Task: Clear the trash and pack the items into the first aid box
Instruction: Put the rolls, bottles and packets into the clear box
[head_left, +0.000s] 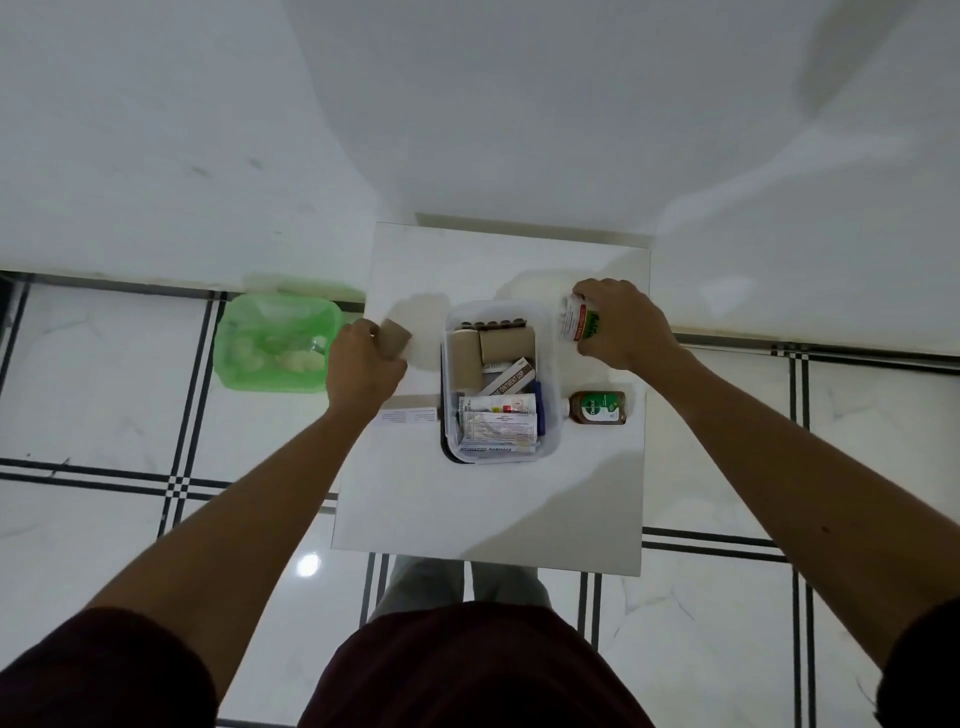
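On the small white counter (467, 509), the clear first aid box (551, 374) sits near the middle, open and already holding bandage rolls, an ointment carton, a tube and a flat bandage pack. Left hand (361, 361) is closed around a tan bandage roll (396, 339), just left of the box. Right hand (618, 322) is curled over a small white bottle (575, 318) with a red and green label, just beside the box's far right corner. A brown antiseptic bottle (597, 408) lies on its side to the right of the box, untouched. A white leaflet (408, 416) lies flat at the left edge. The green bin (228, 338) stands on the floor to the left, with pale scraps inside.

Judged step: packing both held items. Free room looks scarce; best to lay the roll beside its fellows at the far end, and stand or lay the bottle along the right wall, one hand at a time. The contents should finish below the rim. Whether the leaflet counts as trash cannot be told.
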